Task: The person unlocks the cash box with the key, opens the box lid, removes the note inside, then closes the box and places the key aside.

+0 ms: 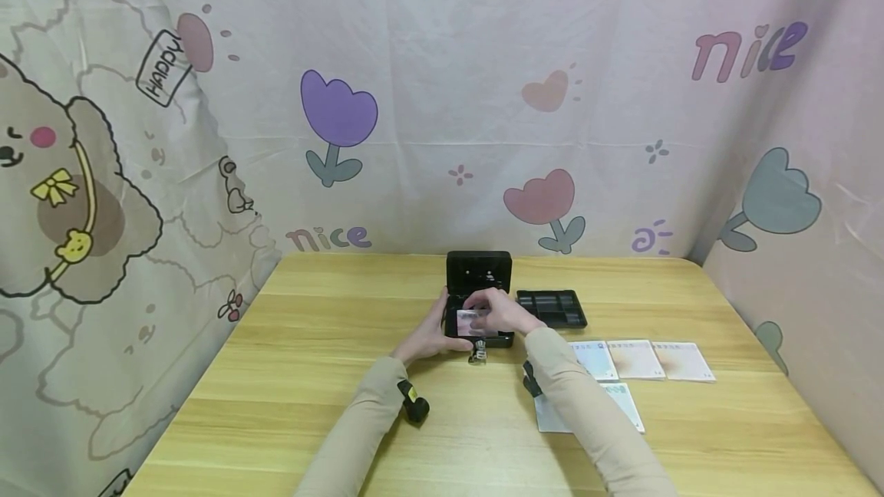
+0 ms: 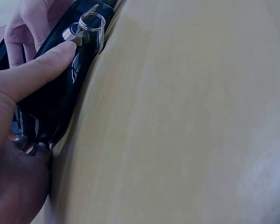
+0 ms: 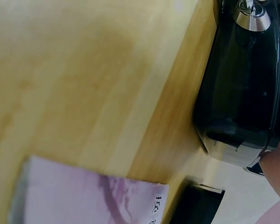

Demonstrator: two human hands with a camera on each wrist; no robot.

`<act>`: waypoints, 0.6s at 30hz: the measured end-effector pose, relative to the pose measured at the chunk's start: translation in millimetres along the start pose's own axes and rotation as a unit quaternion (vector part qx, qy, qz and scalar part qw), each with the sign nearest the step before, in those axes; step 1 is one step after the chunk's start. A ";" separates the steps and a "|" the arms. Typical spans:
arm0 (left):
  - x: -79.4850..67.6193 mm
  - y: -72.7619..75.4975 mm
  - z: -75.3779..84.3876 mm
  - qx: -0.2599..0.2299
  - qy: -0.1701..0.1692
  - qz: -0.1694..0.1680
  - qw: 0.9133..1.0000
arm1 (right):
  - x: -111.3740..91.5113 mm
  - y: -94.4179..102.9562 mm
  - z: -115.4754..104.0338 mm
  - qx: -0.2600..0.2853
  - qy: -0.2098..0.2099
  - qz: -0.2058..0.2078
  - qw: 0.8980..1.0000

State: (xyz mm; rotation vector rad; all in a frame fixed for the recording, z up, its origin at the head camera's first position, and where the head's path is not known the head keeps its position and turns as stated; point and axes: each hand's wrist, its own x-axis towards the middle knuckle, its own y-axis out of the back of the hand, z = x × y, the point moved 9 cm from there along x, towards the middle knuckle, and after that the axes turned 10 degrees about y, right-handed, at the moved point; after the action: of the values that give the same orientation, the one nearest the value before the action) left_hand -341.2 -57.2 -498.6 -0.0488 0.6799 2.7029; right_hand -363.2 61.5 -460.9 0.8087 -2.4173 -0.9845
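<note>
A black cash box [image 1: 479,274] stands with its lid raised near the back of the table. My left hand [image 1: 430,334] grips its left side, the thumb lying along the front beside the lock [image 2: 73,33]. A key with a metal ring [image 2: 94,23] sits in that lock. My right hand [image 1: 503,311] reaches into the box from the right, its curled fingers at a pinkish banknote [image 1: 466,322]. In the left wrist view the fingers [image 2: 30,23] of that hand dip behind the front wall; their tips are partly hidden.
To the box's right lies a black compartment tray [image 1: 561,308]. Nearer me on the right, a row holds a bluish banknote [image 1: 595,359] and two tan banknotes [image 1: 635,360]. A greenish banknote [image 1: 625,405] lies in front, partly under the right sleeve [image 1: 587,397]. A patterned cloth [image 1: 414,198] hangs behind the table.
</note>
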 end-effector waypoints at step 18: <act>-1.1 0.6 5.4 0.005 -0.018 0.001 1.000 | 0.0 13.6 -2.8 0.009 0.010 0.078 0.997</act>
State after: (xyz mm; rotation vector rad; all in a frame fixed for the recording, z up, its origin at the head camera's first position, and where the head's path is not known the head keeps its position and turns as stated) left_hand -340.1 -55.6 -493.5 0.0031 0.6831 2.6943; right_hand -366.5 68.1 -449.1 0.6223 -2.4332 -0.8926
